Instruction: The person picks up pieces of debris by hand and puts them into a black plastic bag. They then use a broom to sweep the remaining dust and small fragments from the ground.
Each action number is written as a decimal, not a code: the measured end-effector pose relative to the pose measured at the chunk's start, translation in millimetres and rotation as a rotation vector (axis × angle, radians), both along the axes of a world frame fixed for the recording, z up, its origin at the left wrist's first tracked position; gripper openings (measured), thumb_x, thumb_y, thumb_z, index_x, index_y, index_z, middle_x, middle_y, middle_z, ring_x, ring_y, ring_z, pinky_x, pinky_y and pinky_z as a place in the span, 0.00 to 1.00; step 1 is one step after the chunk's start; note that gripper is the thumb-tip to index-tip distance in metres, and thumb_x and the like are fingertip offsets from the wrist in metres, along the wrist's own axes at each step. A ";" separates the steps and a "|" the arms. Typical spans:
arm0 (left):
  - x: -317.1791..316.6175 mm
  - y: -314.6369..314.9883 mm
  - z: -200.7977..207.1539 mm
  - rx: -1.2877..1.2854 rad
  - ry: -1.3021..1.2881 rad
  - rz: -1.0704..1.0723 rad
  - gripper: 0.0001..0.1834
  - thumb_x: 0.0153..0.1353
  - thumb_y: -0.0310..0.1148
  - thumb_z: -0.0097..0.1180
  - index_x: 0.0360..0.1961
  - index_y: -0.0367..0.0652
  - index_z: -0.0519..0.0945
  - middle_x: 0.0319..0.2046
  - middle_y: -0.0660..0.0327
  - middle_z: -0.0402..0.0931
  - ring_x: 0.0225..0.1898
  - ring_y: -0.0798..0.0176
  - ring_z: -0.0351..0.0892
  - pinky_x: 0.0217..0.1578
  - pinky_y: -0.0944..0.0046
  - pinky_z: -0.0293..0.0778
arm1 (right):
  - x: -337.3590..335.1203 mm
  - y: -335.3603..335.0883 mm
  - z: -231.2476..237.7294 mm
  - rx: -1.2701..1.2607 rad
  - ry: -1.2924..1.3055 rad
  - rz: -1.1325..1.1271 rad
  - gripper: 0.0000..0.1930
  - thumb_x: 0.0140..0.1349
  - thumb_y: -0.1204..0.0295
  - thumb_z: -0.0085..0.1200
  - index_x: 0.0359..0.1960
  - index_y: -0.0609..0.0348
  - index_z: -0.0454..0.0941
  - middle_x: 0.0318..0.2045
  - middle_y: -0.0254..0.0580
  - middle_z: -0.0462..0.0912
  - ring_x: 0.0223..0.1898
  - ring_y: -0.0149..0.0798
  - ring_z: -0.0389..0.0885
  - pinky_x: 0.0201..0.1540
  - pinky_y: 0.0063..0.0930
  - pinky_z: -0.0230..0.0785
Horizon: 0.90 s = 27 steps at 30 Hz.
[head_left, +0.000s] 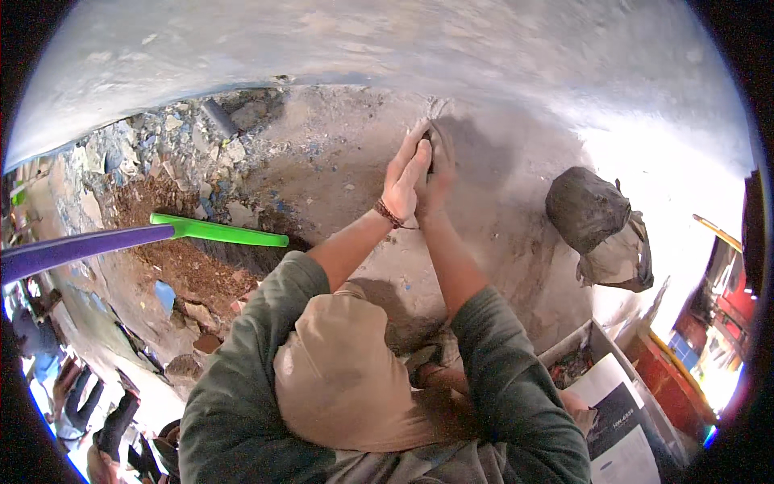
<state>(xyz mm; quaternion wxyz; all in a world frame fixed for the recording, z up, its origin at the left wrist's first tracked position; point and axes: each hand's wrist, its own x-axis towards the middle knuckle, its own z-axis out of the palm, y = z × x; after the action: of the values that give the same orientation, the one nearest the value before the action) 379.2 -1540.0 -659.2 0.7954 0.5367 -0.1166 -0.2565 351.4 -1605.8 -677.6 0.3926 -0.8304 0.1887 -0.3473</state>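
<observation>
My left hand [405, 176] and my right hand [439, 171] are raised in front of me, palms facing each other and nearly together. The fingers of the left hand are stretched out and pressed side by side, pointing away from me. Motion smears the right hand, but its fingers also look straight. A dark gap shows between the fingertips, and I make out no object in it. A dark braided bracelet [389, 214] circles my left wrist. Beyond the fingertips are the dusty floor [339, 185] and the foot of the pale wall [387, 48].
Flaked paint and rubble [181, 145] lie along the wall at left, with a grey cylinder [219, 118]. A broom with a green head [230, 233] and purple handle [89, 250] reaches in. Dark [588, 211] and pale [617, 262] bags stand right, above a box [637, 387].
</observation>
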 end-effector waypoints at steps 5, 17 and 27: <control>-1.5 4.0 17.2 -0.003 0.151 0.065 0.26 0.69 0.38 0.29 0.62 0.34 0.63 0.61 0.54 0.62 0.63 0.60 0.59 0.63 0.62 0.52 | -0.7 16.5 26.1 0.486 0.077 -0.145 0.15 0.64 0.69 0.49 0.46 0.67 0.77 0.42 0.48 0.81 0.43 0.41 0.78 0.47 0.30 0.69; -45.1 -16.9 111.1 0.231 0.213 0.002 0.20 0.68 0.35 0.37 0.53 0.33 0.73 0.53 0.51 0.72 0.54 0.60 0.71 0.55 0.64 0.64 | -58.5 7.5 116.8 1.128 -0.119 -0.334 0.16 0.62 0.66 0.51 0.46 0.65 0.78 0.43 0.43 0.79 0.42 0.32 0.76 0.47 0.25 0.67; -126.6 -88.1 214.9 0.164 -0.233 -0.261 0.20 0.64 0.34 0.41 0.49 0.32 0.76 0.48 0.45 0.75 0.53 0.51 0.73 0.57 0.62 0.63 | -148.6 -37.8 209.1 0.384 -0.040 -0.540 0.15 0.65 0.69 0.46 0.48 0.64 0.76 0.49 0.46 0.77 0.51 0.36 0.75 0.54 0.26 0.65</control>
<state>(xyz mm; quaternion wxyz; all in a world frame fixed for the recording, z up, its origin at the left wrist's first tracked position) 252.6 -1628.0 -444.3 0.6899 0.6063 -0.2552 -0.3022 202.8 -1643.6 -468.5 0.4393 -0.6544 0.4562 -0.4130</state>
